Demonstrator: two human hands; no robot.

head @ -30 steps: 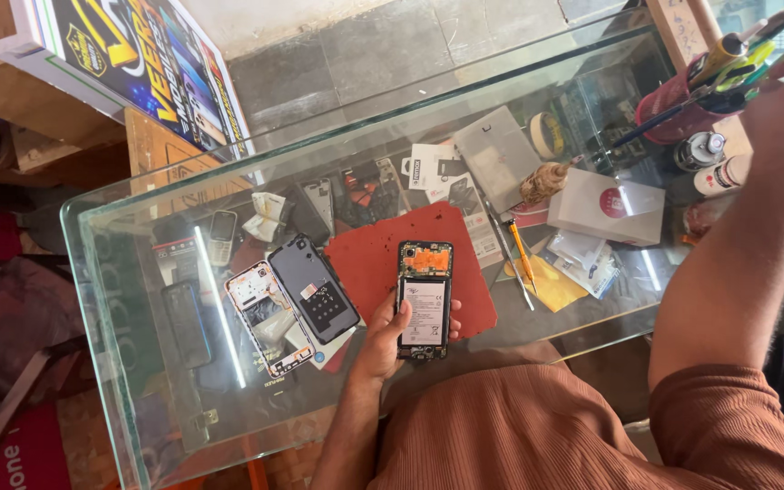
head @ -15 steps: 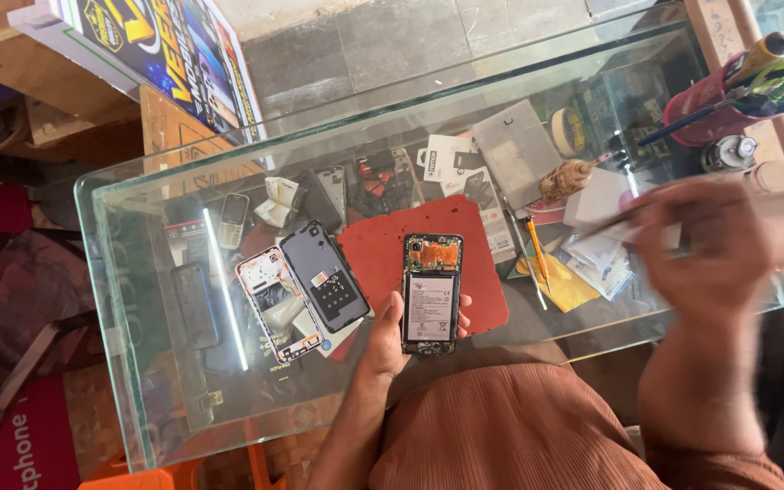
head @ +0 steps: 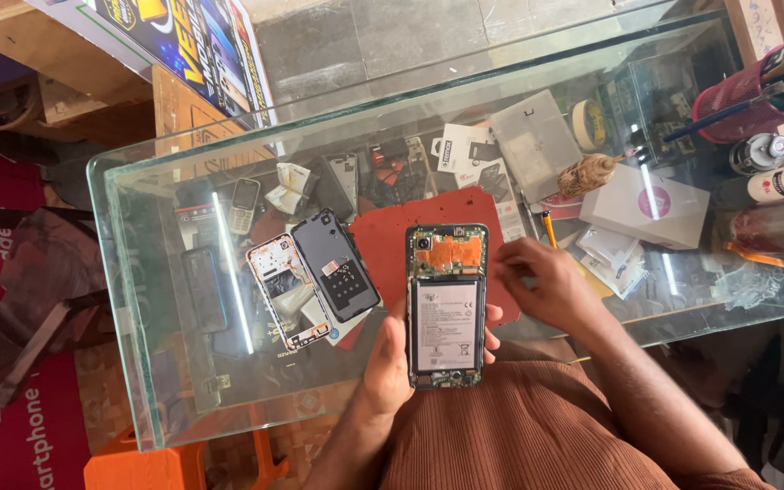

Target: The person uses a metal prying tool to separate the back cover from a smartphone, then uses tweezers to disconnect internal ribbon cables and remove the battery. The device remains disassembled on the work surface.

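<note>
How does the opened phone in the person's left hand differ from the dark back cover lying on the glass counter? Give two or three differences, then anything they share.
The opened phone is held up in the left hand; the dark back cover lies on the glass counter, untouched. The opened phone shows a battery and orange-covered board; the dark back cover is a mostly plain dark shell. The opened phone stands straight in view; the dark back cover lies tilted. Both are phone-sized rectangles.

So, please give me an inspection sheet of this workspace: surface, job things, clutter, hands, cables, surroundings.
Surface: glass counter, red mat on it.
Job things: opened phone, battery showing; dark back cover and frame lying to its left.
Clutter: white box, brush, bottles, papers.
Hands: left hand has its grip on the phone; right hand beside it, fingers curled.
Cables: nothing seen.
Surroundings: poster, red banner.
</note>
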